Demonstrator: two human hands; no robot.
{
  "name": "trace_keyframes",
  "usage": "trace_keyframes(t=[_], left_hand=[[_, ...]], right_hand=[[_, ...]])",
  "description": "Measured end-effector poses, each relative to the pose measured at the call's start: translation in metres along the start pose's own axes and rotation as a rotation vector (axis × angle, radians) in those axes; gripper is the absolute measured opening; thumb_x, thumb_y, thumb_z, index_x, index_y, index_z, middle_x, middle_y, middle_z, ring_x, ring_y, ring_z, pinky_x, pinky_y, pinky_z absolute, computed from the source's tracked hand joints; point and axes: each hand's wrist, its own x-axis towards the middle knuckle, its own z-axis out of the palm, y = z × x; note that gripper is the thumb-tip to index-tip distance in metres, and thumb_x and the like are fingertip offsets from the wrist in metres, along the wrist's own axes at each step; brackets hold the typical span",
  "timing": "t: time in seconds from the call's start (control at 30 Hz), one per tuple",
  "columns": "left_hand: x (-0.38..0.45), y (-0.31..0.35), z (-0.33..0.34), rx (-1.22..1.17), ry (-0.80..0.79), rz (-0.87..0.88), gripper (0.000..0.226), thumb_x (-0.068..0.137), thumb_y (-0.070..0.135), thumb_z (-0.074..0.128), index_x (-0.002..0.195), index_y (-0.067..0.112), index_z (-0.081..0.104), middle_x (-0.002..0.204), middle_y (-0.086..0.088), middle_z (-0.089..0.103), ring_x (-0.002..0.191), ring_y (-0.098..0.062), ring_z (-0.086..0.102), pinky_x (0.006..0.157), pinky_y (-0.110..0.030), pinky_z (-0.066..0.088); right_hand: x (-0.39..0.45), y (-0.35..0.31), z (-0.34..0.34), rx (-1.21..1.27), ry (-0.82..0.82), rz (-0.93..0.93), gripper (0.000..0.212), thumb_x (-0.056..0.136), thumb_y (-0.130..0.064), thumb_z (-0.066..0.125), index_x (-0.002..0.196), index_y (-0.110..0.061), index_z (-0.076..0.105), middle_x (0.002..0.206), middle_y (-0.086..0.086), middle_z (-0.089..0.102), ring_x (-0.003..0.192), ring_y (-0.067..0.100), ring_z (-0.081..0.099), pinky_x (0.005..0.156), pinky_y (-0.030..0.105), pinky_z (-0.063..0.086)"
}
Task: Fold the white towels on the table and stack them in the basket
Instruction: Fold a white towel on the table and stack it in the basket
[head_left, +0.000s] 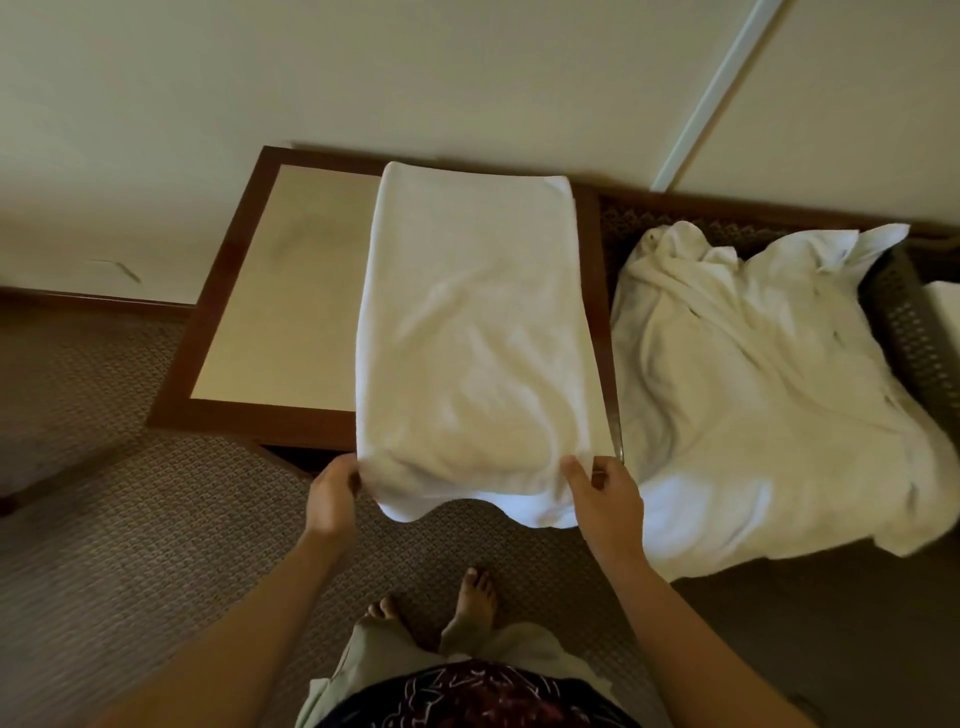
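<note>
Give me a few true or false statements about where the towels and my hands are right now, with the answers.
1. Both hands grip the near edge of the folded towel. True: left hand and right hand hold its two near corners.
2. The folded towel lies in the basket. False: it lies on the table, overhanging the near edge.
3. A crumpled towel lies to the right of the folded one. True.
4. The crumpled towel is neatly folded. False: it is bunched and spread loosely.
5. The person wears shoes. False: the feet are bare.
</note>
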Motion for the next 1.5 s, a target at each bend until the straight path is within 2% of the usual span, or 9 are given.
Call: trace_keyframes(t=[0.13, 0.4, 0.63, 0.8, 0.93, 1.07, 1.2, 1.33, 1.5], left_hand=[[0.004, 0.015, -0.006, -0.143, -0.076, -0.146, 0.061, 0.107, 0.054, 0.037, 0.116, 0.004, 0.071, 0.113, -0.017, 0.074, 0.109, -0.034, 0.067, 0.099, -0.056, 0.051], [0.0, 0.025, -0.007, -0.003, -0.311, -0.184, 0.041, 0.107, 0.047, 0.043, 0.128, 0.022, 0.068, 0.121, -0.003, 0.075, 0.117, -0.027, 0.067, 0.097, -0.053, 0.054], [0.005, 0.022, -0.011, 0.296, -0.002, 0.015, 0.023, 0.107, 0.034, 0.051, 0.113, 0.018, 0.065, 0.108, -0.006, 0.068, 0.1, -0.024, 0.064, 0.085, -0.038, 0.047], [0.004, 0.017, -0.003, 0.289, 0.002, -0.003, 0.02, 0.105, 0.032, 0.057, 0.114, 0.015, 0.062, 0.105, -0.005, 0.067, 0.1, -0.023, 0.063, 0.089, -0.041, 0.041], [0.004, 0.013, -0.006, 0.321, 0.105, 0.08, 0.023, 0.105, 0.036, 0.057, 0.116, 0.016, 0.062, 0.103, -0.002, 0.066, 0.09, -0.018, 0.061, 0.072, -0.036, 0.046], [0.005, 0.016, 0.001, 0.309, 0.23, 0.095, 0.015, 0.105, 0.025, 0.057, 0.115, 0.016, 0.054, 0.098, -0.001, 0.06, 0.084, -0.017, 0.057, 0.073, -0.041, 0.046], [0.004, 0.019, 0.005, 0.269, 0.219, 0.063, 0.022, 0.102, 0.025, 0.059, 0.119, 0.013, 0.051, 0.099, -0.005, 0.059, 0.085, -0.022, 0.059, 0.065, -0.037, 0.045], [0.003, 0.018, -0.002, 0.38, 0.205, 0.073, 0.026, 0.103, 0.039, 0.058, 0.114, 0.016, 0.053, 0.101, -0.006, 0.061, 0.083, -0.023, 0.059, 0.064, -0.037, 0.044], [0.004, 0.021, -0.007, 0.557, 0.365, 0.259, 0.025, 0.093, 0.013, 0.064, 0.114, 0.021, 0.053, 0.112, -0.002, 0.057, 0.095, -0.024, 0.058, 0.076, -0.039, 0.05]], right_hand=[[0.008, -0.001, -0.005, 0.101, -0.066, -0.022, 0.042, 0.098, -0.03, 0.067, 0.07, -0.005, 0.049, 0.06, -0.002, 0.042, 0.055, 0.009, 0.038, 0.059, 0.028, 0.036], [0.016, 0.005, -0.014, 0.199, -0.128, 0.035, 0.028, 0.101, -0.017, 0.063, 0.087, 0.007, 0.059, 0.067, 0.005, 0.048, 0.054, 0.007, 0.042, 0.054, 0.014, 0.038], [0.023, 0.01, -0.023, 0.106, -0.089, 0.052, 0.03, 0.102, -0.019, 0.061, 0.072, -0.012, 0.057, 0.063, -0.001, 0.048, 0.052, 0.006, 0.04, 0.052, 0.016, 0.035], [0.025, 0.01, -0.02, 0.068, -0.092, 0.106, 0.041, 0.099, -0.026, 0.065, 0.066, -0.016, 0.043, 0.057, -0.006, 0.039, 0.05, 0.01, 0.035, 0.055, 0.027, 0.032], [0.022, 0.015, -0.022, 0.061, -0.091, 0.086, 0.042, 0.1, -0.031, 0.063, 0.064, -0.015, 0.047, 0.05, -0.01, 0.038, 0.046, 0.008, 0.035, 0.056, 0.029, 0.033], [0.019, 0.02, -0.018, -0.023, -0.035, 0.095, 0.025, 0.1, -0.031, 0.062, 0.081, -0.017, 0.07, 0.068, 0.004, 0.063, 0.061, 0.017, 0.054, 0.057, 0.029, 0.041], [0.015, 0.021, -0.011, -0.009, -0.084, 0.126, 0.036, 0.095, -0.027, 0.067, 0.072, -0.001, 0.058, 0.06, 0.003, 0.051, 0.055, 0.014, 0.048, 0.058, 0.03, 0.038], [0.013, 0.025, -0.013, -0.075, -0.094, 0.126, 0.031, 0.095, -0.03, 0.068, 0.075, -0.007, 0.066, 0.061, 0.004, 0.058, 0.059, 0.02, 0.053, 0.061, 0.033, 0.04], [0.016, 0.018, -0.007, -0.169, -0.004, 0.128, 0.023, 0.084, -0.044, 0.057, 0.078, -0.024, 0.065, 0.085, 0.0, 0.065, 0.08, 0.023, 0.062, 0.076, 0.039, 0.052]])
